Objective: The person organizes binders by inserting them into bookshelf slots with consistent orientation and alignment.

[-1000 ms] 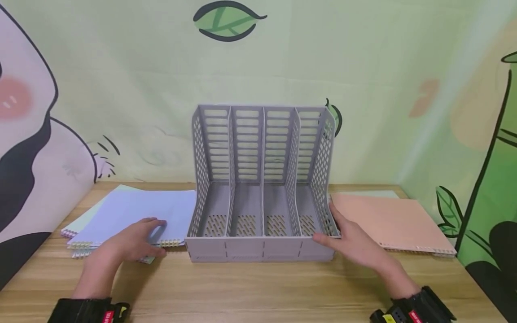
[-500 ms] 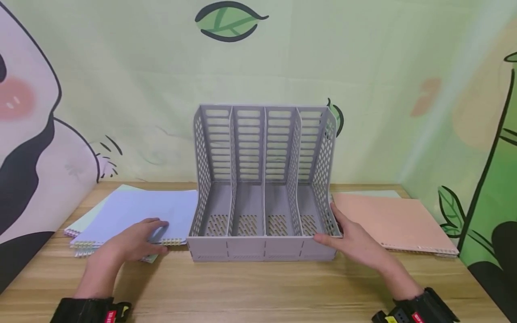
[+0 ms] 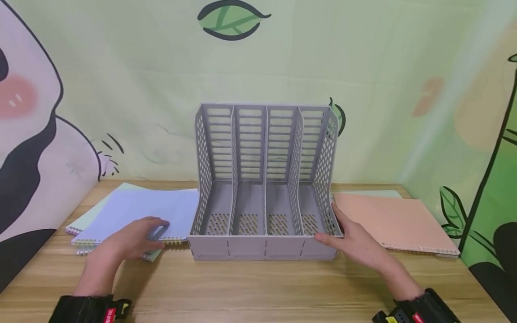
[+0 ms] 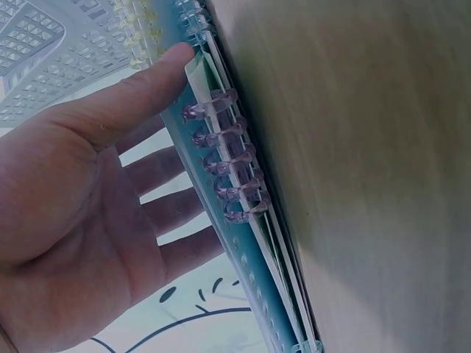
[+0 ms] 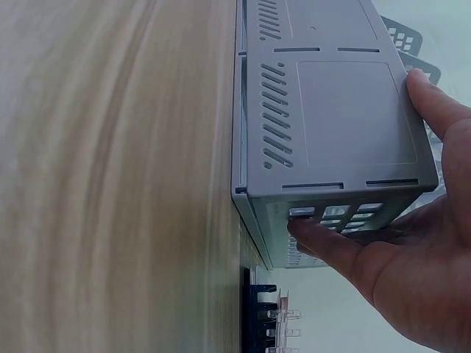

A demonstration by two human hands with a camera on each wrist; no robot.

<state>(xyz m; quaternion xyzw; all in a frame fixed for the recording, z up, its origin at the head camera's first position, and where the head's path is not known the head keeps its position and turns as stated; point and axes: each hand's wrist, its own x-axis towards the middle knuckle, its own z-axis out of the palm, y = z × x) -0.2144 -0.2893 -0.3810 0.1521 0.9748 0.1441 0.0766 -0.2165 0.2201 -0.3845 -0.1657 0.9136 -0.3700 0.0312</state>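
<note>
A grey four-slot file organizer (image 3: 248, 248) stands upright mid-table, its slots showing bare floors. My right hand (image 3: 361, 242) grips its front right corner, thumb over the front rim and fingers against the perforated side, as the right wrist view also shows. On the left lies a stack of spiral notebooks with a blue notebook (image 3: 151, 204) on top. My left hand (image 3: 131, 240) rests at the stack's front edge, fingers over the blue cover. In the left wrist view, the thumb (image 4: 151, 81) touches the bound edge beside clear and purple rings, and the other fingers extend fairly straight.
A peach spiral notebook (image 3: 397, 220) lies on top of others to the right of the organizer. A pale green notebook (image 3: 94, 215) sticks out under the blue one. Behind the wooden table (image 3: 258, 291) hangs a printed green backdrop (image 3: 161, 89).
The whole head view shifts slightly to the right. Both hands keep their places on the notebooks and the organizer, with the left thumb drawn in a little.
</note>
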